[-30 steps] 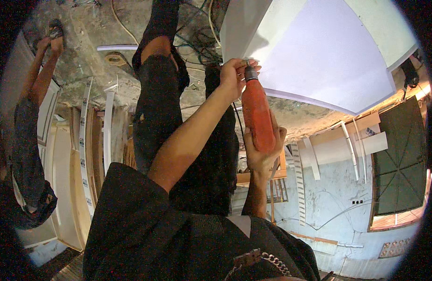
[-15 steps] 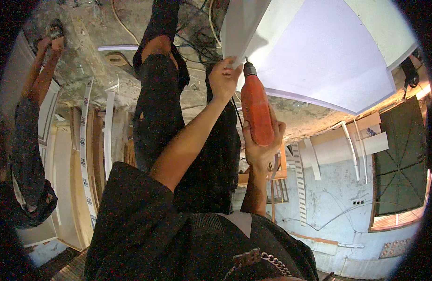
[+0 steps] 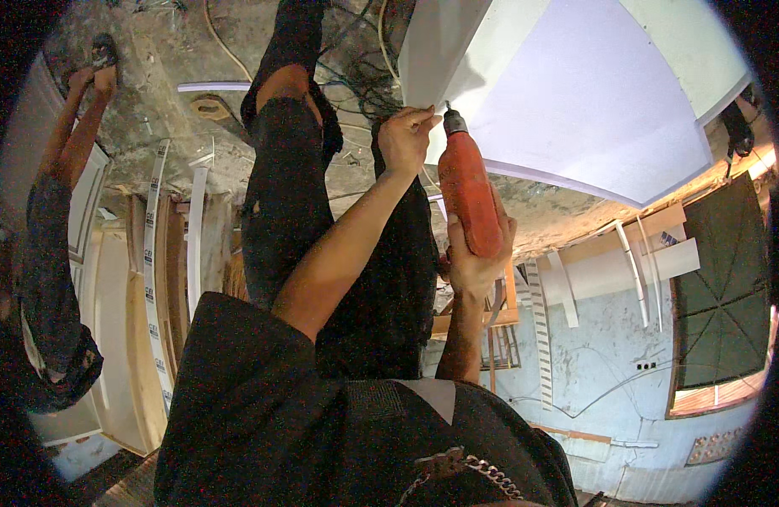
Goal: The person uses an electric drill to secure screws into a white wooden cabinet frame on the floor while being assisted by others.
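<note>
Showing in the head view, your right grip [image 3: 476, 272] is clenched around the red drill [image 3: 467, 190], its bit [image 3: 448, 106] near the edge of the white panel [image 3: 588, 101]. Your left grip [image 3: 404, 142], fingertips drawn together, is just beside the bit; whether it holds anything cannot be determined.

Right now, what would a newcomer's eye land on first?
Probably the red-orange drill, just right of the picture's middle, gripped in the right hand. Next comes the large white-and-lilac board filling much of the upper right. The left hand is raised just left of the drill's tip.
</note>
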{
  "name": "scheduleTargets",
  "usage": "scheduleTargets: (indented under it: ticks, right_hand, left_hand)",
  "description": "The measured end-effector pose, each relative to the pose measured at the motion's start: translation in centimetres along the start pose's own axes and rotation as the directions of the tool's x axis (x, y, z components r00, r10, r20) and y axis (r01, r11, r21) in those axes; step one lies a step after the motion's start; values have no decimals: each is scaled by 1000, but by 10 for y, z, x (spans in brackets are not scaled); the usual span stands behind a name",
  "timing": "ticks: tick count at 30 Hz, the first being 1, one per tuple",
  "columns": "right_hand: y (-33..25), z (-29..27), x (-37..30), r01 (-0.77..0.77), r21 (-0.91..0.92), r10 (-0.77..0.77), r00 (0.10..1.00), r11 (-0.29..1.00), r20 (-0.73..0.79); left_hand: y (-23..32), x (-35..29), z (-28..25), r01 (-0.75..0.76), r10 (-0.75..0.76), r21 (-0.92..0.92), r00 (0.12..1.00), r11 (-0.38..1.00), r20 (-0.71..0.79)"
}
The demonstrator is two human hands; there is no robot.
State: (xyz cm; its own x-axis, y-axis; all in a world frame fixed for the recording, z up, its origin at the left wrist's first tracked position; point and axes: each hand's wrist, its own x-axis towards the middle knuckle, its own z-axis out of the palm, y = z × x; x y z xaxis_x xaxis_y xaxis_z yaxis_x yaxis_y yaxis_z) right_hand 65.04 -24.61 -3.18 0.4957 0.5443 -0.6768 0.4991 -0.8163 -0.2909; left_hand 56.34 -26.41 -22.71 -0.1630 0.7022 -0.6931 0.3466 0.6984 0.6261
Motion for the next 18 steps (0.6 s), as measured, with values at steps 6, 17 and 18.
scheduleTargets:
  ticks: [6,17,18]
  right_hand:
    - [-6,0,3,65,-61,-64,998,996,19]
    - [8,2,-1,1,15,-1,1000,1000,-3]
    - [8,2,-2,-1,15,1,1000,1000,-1]
  left_hand:
    - [-3,-1,-2,76,-79,97,997,992,26]
    - [0,0,1,9,-10,66,1000,998,12]
    - [2,0,1,25,-26,60,1000,998,15]
